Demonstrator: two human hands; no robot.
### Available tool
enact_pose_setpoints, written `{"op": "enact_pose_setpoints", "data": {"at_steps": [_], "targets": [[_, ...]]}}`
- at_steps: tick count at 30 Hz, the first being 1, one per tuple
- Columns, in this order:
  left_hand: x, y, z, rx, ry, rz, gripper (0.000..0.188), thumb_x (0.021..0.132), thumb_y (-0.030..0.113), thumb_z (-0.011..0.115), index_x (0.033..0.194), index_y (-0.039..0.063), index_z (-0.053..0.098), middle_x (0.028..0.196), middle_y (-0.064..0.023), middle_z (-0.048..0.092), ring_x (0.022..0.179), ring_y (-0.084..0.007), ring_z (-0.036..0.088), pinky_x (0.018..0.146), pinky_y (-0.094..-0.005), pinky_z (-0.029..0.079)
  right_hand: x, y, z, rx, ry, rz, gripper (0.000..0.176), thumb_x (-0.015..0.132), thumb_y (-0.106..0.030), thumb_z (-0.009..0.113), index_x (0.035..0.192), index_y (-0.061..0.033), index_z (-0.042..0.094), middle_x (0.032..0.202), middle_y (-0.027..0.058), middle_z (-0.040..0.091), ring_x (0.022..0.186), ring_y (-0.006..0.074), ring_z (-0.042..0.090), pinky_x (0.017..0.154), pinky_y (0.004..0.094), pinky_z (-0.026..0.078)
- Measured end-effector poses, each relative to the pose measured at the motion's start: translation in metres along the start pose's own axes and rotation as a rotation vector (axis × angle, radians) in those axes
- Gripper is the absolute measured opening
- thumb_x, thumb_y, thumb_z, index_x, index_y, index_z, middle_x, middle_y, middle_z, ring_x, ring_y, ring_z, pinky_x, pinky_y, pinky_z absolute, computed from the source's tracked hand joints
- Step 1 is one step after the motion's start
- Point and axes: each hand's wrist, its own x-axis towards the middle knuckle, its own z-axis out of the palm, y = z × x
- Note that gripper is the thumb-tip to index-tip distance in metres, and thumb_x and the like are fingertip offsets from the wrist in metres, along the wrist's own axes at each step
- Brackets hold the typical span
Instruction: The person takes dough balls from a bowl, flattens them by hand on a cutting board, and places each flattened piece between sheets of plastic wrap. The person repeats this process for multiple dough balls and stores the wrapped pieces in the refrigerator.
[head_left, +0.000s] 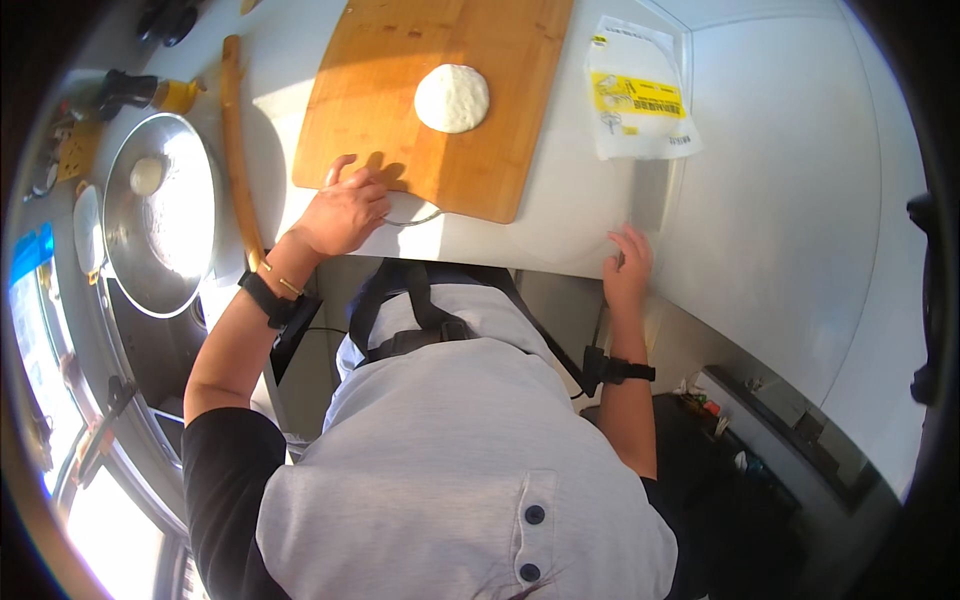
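Observation:
My left hand (346, 212) is at the near left corner of a bamboo cutting board (367, 97), its fingers apart and casting a shadow on the wood. Whether the fingertips touch the board is hard to tell. Just right of this hand is the curved handle slot (412, 220) in the board's near edge. A flattened round of white dough (451, 99) lies on the board. Off to the right, my right hand (630, 262) hovers near the counter's front edge, fingers loosely bent and slightly blurred. I see no object held in either hand.
A wooden rolling pin (237, 142) lies left of the board. Beyond it stands a metal pan (124, 225) holding a small piece of dough (146, 177). A printed white plastic bag (637, 90) lies at right, near a white wall panel (772, 165). A sink (154, 349) is at lower left.

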Motion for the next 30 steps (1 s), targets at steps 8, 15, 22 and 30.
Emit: {"op": "enact_pose_setpoints", "data": {"at_steps": [8, 15, 22, 30], "targets": [[0.045, -0.013, -0.009, -0.360, 0.418, -0.223, 0.025, 0.082, 0.005, 0.067, 0.106, 0.010, 0.064, 0.110, -0.0080, 0.062, 0.106, -0.0338, 0.057, 0.094, -0.0409, 0.048, 0.079, -0.076, -0.014, 0.830, -0.350, 0.273, 0.033, 0.096, -0.007, 0.060, 0.129, -0.0035, 0.061, 0.134, 0.0067, 0.060, 0.124, 0.0185, 0.055, 0.104, 0.0310, 0.044], [0.055, -0.024, 0.024, -0.305, 0.618, -0.417, 0.037, 0.087, 0.005, 0.064, 0.123, 0.010, 0.058, 0.125, -0.0094, 0.057, 0.119, -0.0330, 0.052, 0.102, -0.0424, 0.045, 0.169, -0.187, 0.024, 0.669, -0.551, -0.059, 0.045, 0.092, -0.017, 0.068, 0.133, -0.0012, 0.056, 0.133, 0.0128, 0.060, 0.125, 0.0222, 0.056, 0.104, 0.0325, 0.045], [0.054, -0.020, 0.029, -0.325, 0.671, -0.456, 0.036, 0.087, 0.003, 0.061, 0.122, 0.010, 0.059, 0.123, -0.0083, 0.058, 0.117, -0.0307, 0.054, 0.101, -0.0406, 0.046, 0.226, -0.226, 0.083, 0.225, -0.454, -0.299, 0.060, 0.085, -0.027, 0.076, 0.135, -0.0027, 0.055, 0.140, 0.0183, 0.053, 0.125, 0.0339, 0.055, 0.107, 0.0397, 0.044], [0.055, -0.019, 0.029, -0.271, 0.681, -0.449, 0.036, 0.084, 0.001, 0.061, 0.119, 0.008, 0.060, 0.119, -0.0083, 0.060, 0.114, -0.0302, 0.057, 0.096, -0.0405, 0.048, 0.255, -0.229, 0.097, 0.119, -0.603, -0.447, 0.061, 0.079, -0.029, 0.084, 0.129, -0.0047, 0.059, 0.127, 0.0168, 0.057, 0.116, 0.0283, 0.060, 0.096, 0.0371, 0.051]]}}
